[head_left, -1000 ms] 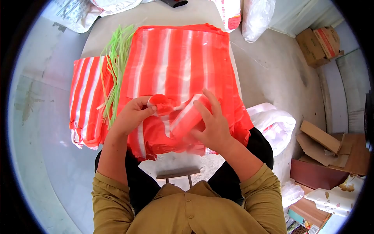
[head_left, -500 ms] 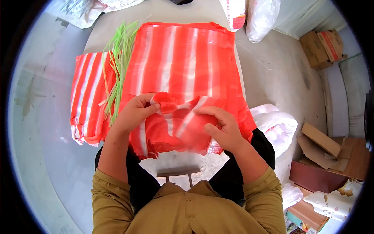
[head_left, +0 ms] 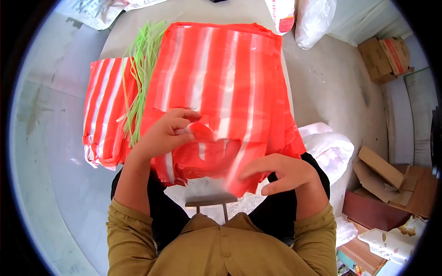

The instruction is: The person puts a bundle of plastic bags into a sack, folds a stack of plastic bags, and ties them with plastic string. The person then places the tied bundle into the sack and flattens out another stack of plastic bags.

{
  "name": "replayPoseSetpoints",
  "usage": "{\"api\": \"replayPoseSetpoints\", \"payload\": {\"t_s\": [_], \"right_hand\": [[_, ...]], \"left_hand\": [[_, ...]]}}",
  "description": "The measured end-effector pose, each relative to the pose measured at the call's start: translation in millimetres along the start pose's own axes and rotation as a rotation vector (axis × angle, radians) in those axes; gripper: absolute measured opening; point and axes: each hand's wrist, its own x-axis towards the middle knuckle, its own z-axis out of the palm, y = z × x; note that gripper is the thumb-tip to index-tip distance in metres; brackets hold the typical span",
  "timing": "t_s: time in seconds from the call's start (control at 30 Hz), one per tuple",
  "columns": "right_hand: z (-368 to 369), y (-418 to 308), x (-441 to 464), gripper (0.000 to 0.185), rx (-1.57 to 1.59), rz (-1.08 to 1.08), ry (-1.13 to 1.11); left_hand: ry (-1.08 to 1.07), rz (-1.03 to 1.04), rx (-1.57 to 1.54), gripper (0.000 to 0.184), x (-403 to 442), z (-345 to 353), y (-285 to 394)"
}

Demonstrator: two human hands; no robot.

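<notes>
On the counter (head_left: 212,11), its stripes (head_left: 229,78) running away from the body (head_left: 224,253), the bag (head_left: 214,85) is being pinched by the left hand (head_left: 171,130), its near flap (head_left: 236,185) being met from the right by the half-open right hand (head_left: 287,172), hold unclear.

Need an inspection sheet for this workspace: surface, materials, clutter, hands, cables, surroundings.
Surface: pale table under the large striped stack.
Materials: large stack is red-and-white plastic; smaller striped stack at left; green strands between them.
Clutter: white plastic bundle and open cardboard box at right.
Left hand: fingers pinch a red fold.
Right hand: thumb and fingers apart, beside a blurred loose flap; contact unclear.
Cables: nothing seen.
Surroundings: closed-looking carton upper right; white bag at far end.
</notes>
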Motion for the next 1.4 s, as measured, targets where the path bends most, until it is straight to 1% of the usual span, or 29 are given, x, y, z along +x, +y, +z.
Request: {"api": "replayPoseSetpoints", "payload": {"t_s": [0.07, 0.13, 0.17, 0.2, 0.3, 0.4, 0.47, 0.53, 0.63, 0.7, 0.77, 0.8, 0.9, 1.0, 1.1, 1.2, 1.3, 1.4], "right_hand": [[-4, 3, -5, 0.055, -0.018, -0.016, -0.084], [-9, 1, -9, 0.055, 0.012, 0.012, -0.08], [-10, 1, -11, 0.055, 0.026, 0.026, -0.077], [-10, 3, -12, 0.053, 0.045, -0.019, -0.037], [-14, 0, -11, 0.052, 0.162, 0.027, -0.03], [-17, -3, 1, 0.052, 0.142, -0.058, 0.04], [-16, -5, 9, 0.054, 0.302, -0.06, 0.118], [-17, 1, 27, 0.059, 0.366, -0.217, 0.181], [-24, -1, 48, 0.046, 0.249, -0.161, 0.405], [-33, 2, 61, 0.045, 0.288, -0.054, 0.461], [-29, -1, 84, 0.043, 0.326, 0.019, 0.594], [-27, -8, 93, 0.039, 0.281, 0.068, 0.608], [-20, -18, 110, 0.038, 0.381, 0.087, 0.581], [-27, -14, 111, 0.04, 0.123, 0.15, 0.454], [-23, -6, 113, 0.045, -0.16, 0.089, 0.452], [-10, -18, 110, 0.049, -0.614, 0.052, 0.508], [-3, -33, 107, 0.05, -0.824, 0.129, 0.491], [-6, -19, 107, 0.052, -0.875, -0.086, 0.465]], "left_hand": [[-0.005, 0.058, 0.153, 0.011, -1, 3, 3], [-0.007, 0.094, 0.302, 0.013, -4, 7, 11], [0.0, 0.108, 0.316, 0.015, -5, 8, 11], [0.007, 0.122, 0.33, 0.017, -5, 10, 11], [0.026, 0.148, 0.398, 0.019, -8, 14, 12], [0.062, 0.182, 0.44, 0.02, -11, 19, 7], [0.072, 0.204, 0.469, 0.02, -13, 19, 8], [0.055, 0.224, 0.508, 0.02, -13, 19, 11], [0.048, 0.239, 0.54, 0.019, -15, 21, 10], [0.038, 0.253, 0.542, 0.016, -14, 22, 9], [0.023, 0.256, 0.559, 0.014, -14, 23, 10], [0.015, 0.252, 0.574, 0.014, -14, 22, 11], [0.019, 0.25, 0.592, 0.013, -16, 22, 11], [0.047, 0.247, 0.564, 0.013, -16, 23, 7], [0.091, 0.265, 0.55, 0.013, -15, 25, 4], [0.117, 0.27, 0.542, 0.014, -14, 28, 2], [0.126, 0.26, 0.532, 0.015, -13, 29, 1], [0.142, 0.248, 0.501, 0.015, -13, 30, -1]]}}
